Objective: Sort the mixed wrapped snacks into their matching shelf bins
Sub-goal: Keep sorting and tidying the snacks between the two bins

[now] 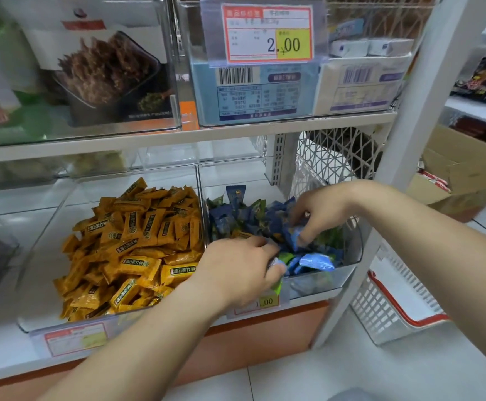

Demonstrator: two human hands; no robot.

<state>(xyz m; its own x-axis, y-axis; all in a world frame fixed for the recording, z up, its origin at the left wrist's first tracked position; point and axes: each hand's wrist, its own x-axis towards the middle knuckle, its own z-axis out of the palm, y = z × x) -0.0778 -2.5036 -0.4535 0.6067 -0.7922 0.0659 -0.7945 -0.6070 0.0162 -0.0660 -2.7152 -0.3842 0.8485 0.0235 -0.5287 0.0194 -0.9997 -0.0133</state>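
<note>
The left hand (240, 269) curled round a few blue and green snacks (278, 266) at the front edge of the right bin (320, 280). The right hand (321, 214), fingers bent, pinched a blue wrapper (295, 234) in that bin's heap. Orange snacks (137, 244) filled the left bin (38, 273) just beside.

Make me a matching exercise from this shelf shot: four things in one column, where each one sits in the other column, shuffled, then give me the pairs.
Things
1. yellow wrapped snacks
2. blue and green wrapped snacks
3. 2.00 price tag
4. white basket

Places
A. on the floor, right of the shelf unit
B. left clear bin
C. front of the upper bin
D. right clear bin, where the left hand and right hand reach

Pairs: 1-B, 2-D, 3-C, 4-A
</note>
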